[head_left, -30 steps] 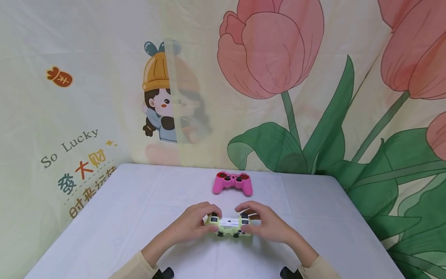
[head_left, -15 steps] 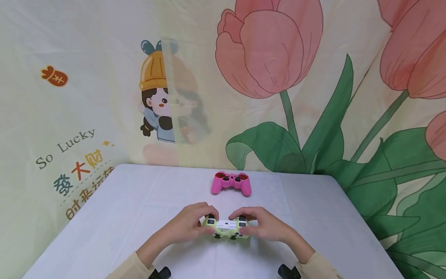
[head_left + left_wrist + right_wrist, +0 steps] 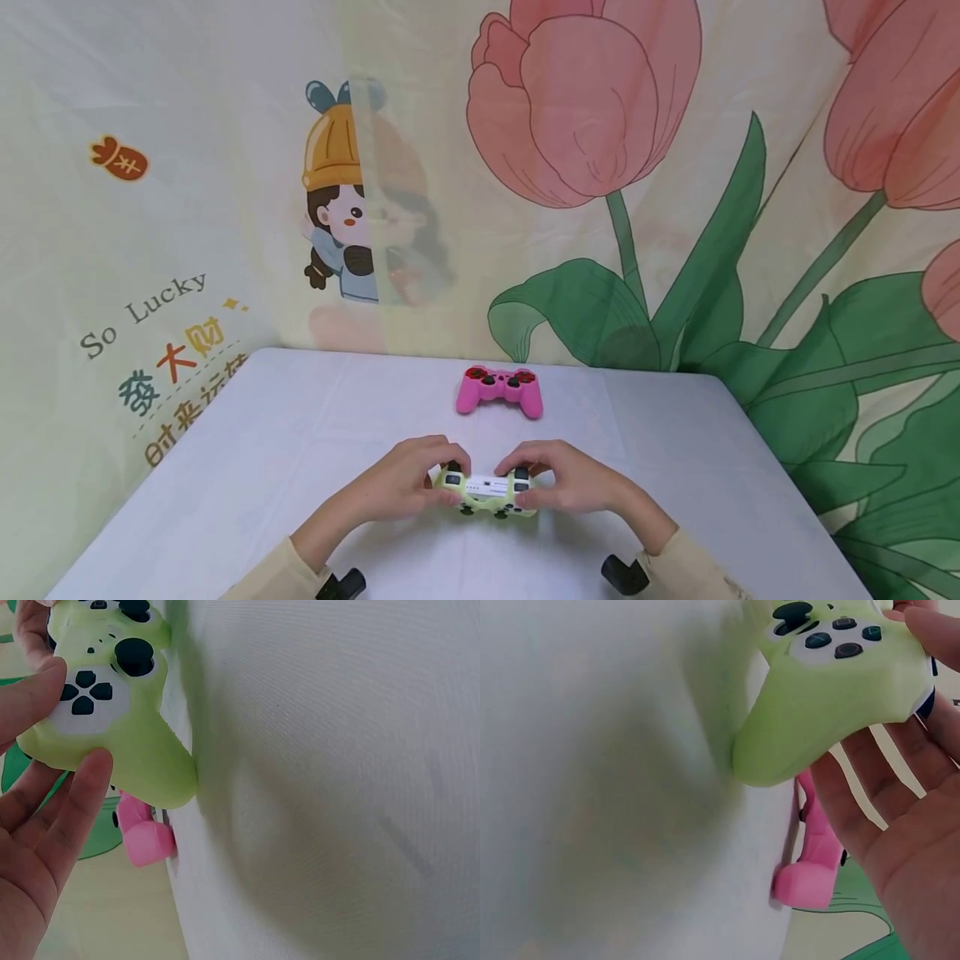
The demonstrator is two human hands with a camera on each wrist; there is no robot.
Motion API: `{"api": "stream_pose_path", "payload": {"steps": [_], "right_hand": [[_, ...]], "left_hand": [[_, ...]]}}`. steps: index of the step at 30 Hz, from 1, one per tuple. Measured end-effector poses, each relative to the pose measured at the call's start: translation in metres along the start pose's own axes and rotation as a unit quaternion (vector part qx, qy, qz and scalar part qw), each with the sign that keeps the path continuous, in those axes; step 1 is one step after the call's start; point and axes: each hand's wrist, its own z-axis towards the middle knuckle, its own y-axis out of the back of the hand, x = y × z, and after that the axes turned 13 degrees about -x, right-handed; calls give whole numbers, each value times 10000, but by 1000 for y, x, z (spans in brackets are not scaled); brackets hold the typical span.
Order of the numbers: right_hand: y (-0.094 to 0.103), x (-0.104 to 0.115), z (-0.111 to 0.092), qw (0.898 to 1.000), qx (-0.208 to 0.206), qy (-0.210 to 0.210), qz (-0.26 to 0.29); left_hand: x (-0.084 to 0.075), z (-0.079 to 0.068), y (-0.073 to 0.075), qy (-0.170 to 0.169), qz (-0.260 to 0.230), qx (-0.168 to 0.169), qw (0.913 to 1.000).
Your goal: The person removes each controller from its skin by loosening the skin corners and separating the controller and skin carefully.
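A light green game controller [image 3: 487,485] stands tilted up on the white cloth, its black shoulder buttons facing upward. My left hand [image 3: 408,478] grips one end, its thumb beside the direction pad and its fingers behind, as the left wrist view shows. At the other end my right hand [image 3: 573,477] holds it between thumb and fingers, with the index finger over the top edge. Both handles of the green controller [image 3: 821,712] point down, their ends right at the cloth. A pink game controller [image 3: 499,392] lies farther back, apart from both hands.
A white cloth covers the table [image 3: 360,400]. Behind it hangs a backdrop printed with large pink tulips [image 3: 585,108], green leaves and a cartoon figure [image 3: 341,225]. Black wrist-worn devices show near both sleeves.
The fingers of my right hand have come down and inward onto the controller's top edge. The green controller has shifted very slightly left and toward me. The pink controller stays in place.
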Motion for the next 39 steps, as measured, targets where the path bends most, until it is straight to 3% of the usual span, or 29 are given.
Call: {"api": "stream_pose_path", "payload": {"steps": [10, 15, 21, 32, 39], "right_hand": [[12, 10, 10, 9978, 493, 148, -420], [16, 17, 14, 9956, 683, -152, -623], [21, 23, 18, 9928, 635, -616, -806], [27, 24, 21, 9901, 910, -775, -734], [31, 27, 26, 9816, 1148, -1293, -813]], "left_hand": [[-1, -1, 1, -62, 51, 54, 10000], [-1, 1, 2, -144, 119, 109, 9998], [-3, 5, 5, -287, 196, 159, 9993], [-1, 8, 7, -307, 172, 270, 9990], [-1, 7, 6, -407, 155, 180, 9989]]}}
